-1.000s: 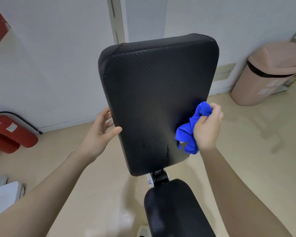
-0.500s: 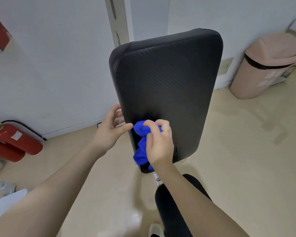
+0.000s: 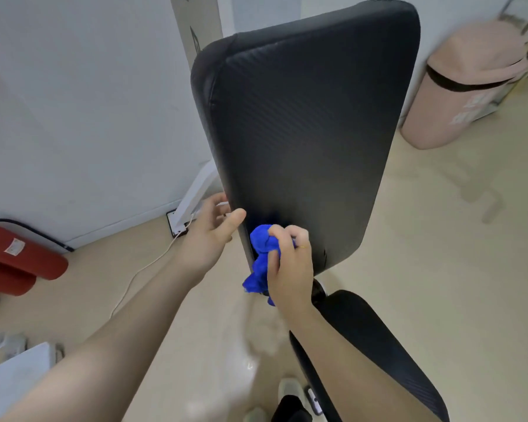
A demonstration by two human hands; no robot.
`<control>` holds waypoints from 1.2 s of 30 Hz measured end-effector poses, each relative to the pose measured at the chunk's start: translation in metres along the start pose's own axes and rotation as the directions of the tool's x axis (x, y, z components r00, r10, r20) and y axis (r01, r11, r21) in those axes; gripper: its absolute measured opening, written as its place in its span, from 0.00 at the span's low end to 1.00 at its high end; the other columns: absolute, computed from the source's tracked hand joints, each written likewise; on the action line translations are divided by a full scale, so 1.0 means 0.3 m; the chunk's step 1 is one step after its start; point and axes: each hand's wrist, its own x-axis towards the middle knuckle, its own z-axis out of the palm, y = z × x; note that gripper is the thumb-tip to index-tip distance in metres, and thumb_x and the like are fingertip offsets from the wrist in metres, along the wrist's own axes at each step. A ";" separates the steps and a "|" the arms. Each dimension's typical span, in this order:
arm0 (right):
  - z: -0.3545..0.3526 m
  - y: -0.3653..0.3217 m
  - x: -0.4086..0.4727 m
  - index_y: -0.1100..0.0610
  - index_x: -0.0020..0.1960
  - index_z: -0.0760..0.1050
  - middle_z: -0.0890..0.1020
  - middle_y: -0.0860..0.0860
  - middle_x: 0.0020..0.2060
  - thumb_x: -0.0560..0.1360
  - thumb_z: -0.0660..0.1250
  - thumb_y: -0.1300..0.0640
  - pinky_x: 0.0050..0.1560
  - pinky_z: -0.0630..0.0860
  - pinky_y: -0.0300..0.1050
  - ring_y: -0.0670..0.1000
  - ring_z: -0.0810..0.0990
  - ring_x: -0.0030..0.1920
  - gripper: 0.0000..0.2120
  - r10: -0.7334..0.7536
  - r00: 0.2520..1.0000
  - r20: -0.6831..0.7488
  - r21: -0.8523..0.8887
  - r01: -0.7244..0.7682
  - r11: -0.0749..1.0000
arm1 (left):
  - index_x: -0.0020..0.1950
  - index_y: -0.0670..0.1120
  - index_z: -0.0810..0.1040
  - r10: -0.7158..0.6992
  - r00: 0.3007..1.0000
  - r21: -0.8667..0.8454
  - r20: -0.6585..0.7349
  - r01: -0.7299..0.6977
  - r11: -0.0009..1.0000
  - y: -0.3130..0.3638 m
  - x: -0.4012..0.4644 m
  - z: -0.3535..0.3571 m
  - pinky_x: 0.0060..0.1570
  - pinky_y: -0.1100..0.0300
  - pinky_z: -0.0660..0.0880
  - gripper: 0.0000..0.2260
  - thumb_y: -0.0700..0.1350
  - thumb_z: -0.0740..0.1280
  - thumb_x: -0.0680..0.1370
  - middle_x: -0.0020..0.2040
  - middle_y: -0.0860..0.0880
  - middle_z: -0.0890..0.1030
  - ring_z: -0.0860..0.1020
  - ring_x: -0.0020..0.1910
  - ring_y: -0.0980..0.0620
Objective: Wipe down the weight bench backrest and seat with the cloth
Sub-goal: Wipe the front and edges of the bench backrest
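Note:
The black padded backrest (image 3: 302, 132) stands nearly upright in the middle of the view. Below it, at the lower right, lies the black seat pad (image 3: 387, 354). My right hand (image 3: 290, 269) is shut on a bunched blue cloth (image 3: 261, 260), pressed against the backrest's lower left corner. My left hand (image 3: 211, 236) grips the backrest's left edge just beside the cloth, thumb on the front face and fingers behind. My right forearm hides part of the seat.
A pink lidded bin (image 3: 467, 83) stands at the right by the wall. Red fire extinguishers (image 3: 19, 260) lie on the floor at the left. A white cable (image 3: 147, 266) runs across the beige floor from a wall socket (image 3: 176, 223). White bench frame shows behind the backrest.
My right hand has swept the cloth from the backrest's lower right side across to its lower left corner. The view has shifted closer and to the left. My left hand stays on the left edge.

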 end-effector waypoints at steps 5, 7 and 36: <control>-0.091 0.035 0.054 0.44 0.48 0.73 0.72 0.42 0.48 0.75 0.59 0.56 0.47 0.68 0.32 0.44 0.74 0.48 0.08 0.034 0.999 -0.002 -0.143 -0.034 0.989 | 0.62 0.61 0.66 0.028 0.999 0.029 0.030 -0.029 0.999 -0.030 -0.009 0.020 0.58 0.58 0.70 0.14 0.50 0.62 0.78 0.57 0.58 0.77 0.75 0.55 0.65; -0.171 0.047 0.142 0.48 0.53 0.75 0.70 0.39 0.50 0.75 0.55 0.66 0.48 0.62 0.24 0.42 0.70 0.49 0.17 0.117 0.967 -0.226 0.096 -0.097 0.991 | 0.64 0.62 0.65 0.043 0.999 0.088 0.026 -0.045 0.995 -0.038 0.001 0.017 0.61 0.52 0.71 0.16 0.52 0.62 0.77 0.57 0.58 0.78 0.75 0.58 0.59; -0.129 -0.007 0.234 0.57 0.56 0.72 0.69 0.52 0.55 0.73 0.55 0.68 0.47 0.63 0.35 0.51 0.72 0.51 0.15 0.302 0.781 -0.547 0.135 -0.273 0.952 | 0.70 0.52 0.63 0.142 0.990 0.081 -0.026 -0.139 0.987 -0.051 0.010 0.030 0.50 0.63 0.72 0.20 0.45 0.61 0.78 0.53 0.64 0.74 0.74 0.51 0.61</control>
